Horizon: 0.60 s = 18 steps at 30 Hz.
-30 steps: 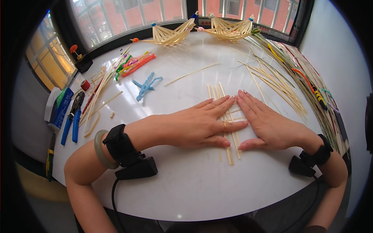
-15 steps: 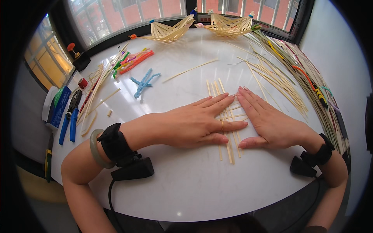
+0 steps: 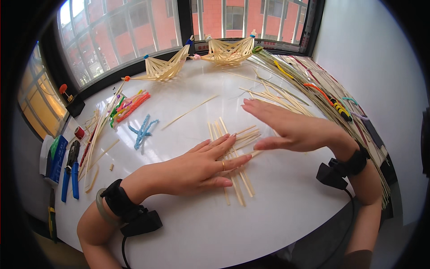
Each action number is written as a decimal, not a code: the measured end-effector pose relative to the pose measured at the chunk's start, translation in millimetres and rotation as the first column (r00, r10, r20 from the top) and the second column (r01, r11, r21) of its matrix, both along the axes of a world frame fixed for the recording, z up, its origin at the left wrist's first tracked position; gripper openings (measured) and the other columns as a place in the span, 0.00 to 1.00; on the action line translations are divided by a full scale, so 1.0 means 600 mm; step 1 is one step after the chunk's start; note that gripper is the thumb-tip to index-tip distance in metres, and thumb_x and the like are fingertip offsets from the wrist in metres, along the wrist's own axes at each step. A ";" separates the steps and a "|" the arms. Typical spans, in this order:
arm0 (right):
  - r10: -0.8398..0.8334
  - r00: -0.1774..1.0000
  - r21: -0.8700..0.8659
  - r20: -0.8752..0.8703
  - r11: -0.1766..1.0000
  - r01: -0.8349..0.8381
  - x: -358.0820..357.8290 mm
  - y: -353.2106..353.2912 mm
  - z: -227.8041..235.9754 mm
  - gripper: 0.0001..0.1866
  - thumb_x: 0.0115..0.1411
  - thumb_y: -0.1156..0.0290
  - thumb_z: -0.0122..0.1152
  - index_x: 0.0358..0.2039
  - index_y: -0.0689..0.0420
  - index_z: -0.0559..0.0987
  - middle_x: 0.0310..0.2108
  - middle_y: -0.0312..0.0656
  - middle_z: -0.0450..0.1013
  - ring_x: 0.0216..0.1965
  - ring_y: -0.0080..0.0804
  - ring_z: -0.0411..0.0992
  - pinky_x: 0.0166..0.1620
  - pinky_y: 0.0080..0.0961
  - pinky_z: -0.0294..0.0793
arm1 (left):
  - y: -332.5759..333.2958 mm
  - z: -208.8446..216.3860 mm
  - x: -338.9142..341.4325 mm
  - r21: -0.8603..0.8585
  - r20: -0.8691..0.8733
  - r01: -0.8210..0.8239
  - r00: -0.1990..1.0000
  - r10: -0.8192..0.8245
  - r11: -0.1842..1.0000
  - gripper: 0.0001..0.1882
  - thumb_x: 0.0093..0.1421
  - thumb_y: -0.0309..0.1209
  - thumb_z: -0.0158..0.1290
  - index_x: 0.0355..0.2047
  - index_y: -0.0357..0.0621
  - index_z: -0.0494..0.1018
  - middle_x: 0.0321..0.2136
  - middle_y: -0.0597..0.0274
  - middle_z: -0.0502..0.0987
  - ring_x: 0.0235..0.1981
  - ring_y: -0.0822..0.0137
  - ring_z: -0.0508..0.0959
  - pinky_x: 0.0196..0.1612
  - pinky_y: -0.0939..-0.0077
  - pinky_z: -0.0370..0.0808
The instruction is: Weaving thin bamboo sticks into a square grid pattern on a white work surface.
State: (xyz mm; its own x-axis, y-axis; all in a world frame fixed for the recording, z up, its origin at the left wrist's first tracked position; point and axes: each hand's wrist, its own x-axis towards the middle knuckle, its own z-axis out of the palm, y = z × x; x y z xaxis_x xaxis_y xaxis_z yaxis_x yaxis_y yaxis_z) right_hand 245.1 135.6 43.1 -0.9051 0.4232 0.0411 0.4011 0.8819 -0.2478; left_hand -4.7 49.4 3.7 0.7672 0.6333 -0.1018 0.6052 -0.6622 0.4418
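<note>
Thin pale bamboo strips point(image 3: 245, 184) lie crossed in a loose weave on the white table. My left hand point(image 3: 197, 168) rests on the weave, palm down, fingers spread, and covers its left part. Just right of it, my right hand point(image 3: 295, 130) hovers over the table with fingers stretched out and thumb apart, holding nothing. Its thumb is near the right ends of the crosswise strips point(image 3: 248, 134). A single loose strip point(image 3: 190, 111) lies beyond the weave, and a bundle of loose strips point(image 3: 286, 98) lies past my right hand.
Two woven strip pieces point(image 3: 166, 69) stand by the window. At the left are blue-handled pliers point(image 3: 70, 175), a blue box point(image 3: 56, 157), colourful fuzzy stems point(image 3: 134, 105) and a light-blue fuzzy piece point(image 3: 142, 132). Long dry stalks point(image 3: 313, 87) line the right edge.
My right hand has lifted off the strips and moved away from my left hand, uncovering the crosswise ends. My left hand stays on the weave. The whole view has shifted.
</note>
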 end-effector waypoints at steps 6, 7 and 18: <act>-0.403 0.915 -0.190 0.019 0.897 0.399 0.023 0.073 0.055 0.15 0.57 0.66 0.62 0.39 0.64 0.77 0.33 0.42 0.77 0.37 0.27 0.75 0.43 0.24 0.73 | -0.001 0.016 0.004 0.168 -0.092 0.005 0.996 0.011 0.986 0.30 0.66 0.48 0.39 0.66 0.56 0.50 0.67 0.41 0.40 0.68 0.48 0.39 0.67 0.52 0.42; -0.417 0.900 -0.114 0.126 0.895 0.431 0.016 0.070 0.050 0.15 0.56 0.65 0.64 0.37 0.63 0.78 0.31 0.42 0.77 0.36 0.28 0.75 0.41 0.24 0.73 | -0.001 0.017 0.003 0.181 -0.083 0.005 0.997 0.010 0.984 0.30 0.66 0.47 0.39 0.66 0.55 0.52 0.66 0.42 0.41 0.68 0.48 0.41 0.67 0.52 0.43; -0.417 0.861 0.047 0.290 0.905 0.422 0.019 0.078 0.014 0.11 0.42 0.75 0.62 0.30 0.62 0.76 0.26 0.43 0.75 0.31 0.35 0.73 0.35 0.28 0.71 | -0.014 0.025 0.009 0.160 -0.123 0.022 0.992 -0.002 0.987 0.28 0.65 0.48 0.40 0.64 0.57 0.56 0.66 0.42 0.46 0.68 0.47 0.45 0.66 0.54 0.48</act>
State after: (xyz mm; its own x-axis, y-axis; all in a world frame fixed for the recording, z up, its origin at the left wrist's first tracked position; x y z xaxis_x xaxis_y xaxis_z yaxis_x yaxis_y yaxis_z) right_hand 256.8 182.1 51.4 -0.6124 0.7639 -0.2035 0.7880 0.6106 -0.0794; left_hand 0.5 40.9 18.9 0.7629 0.6398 -0.0926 0.6395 -0.7261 0.2526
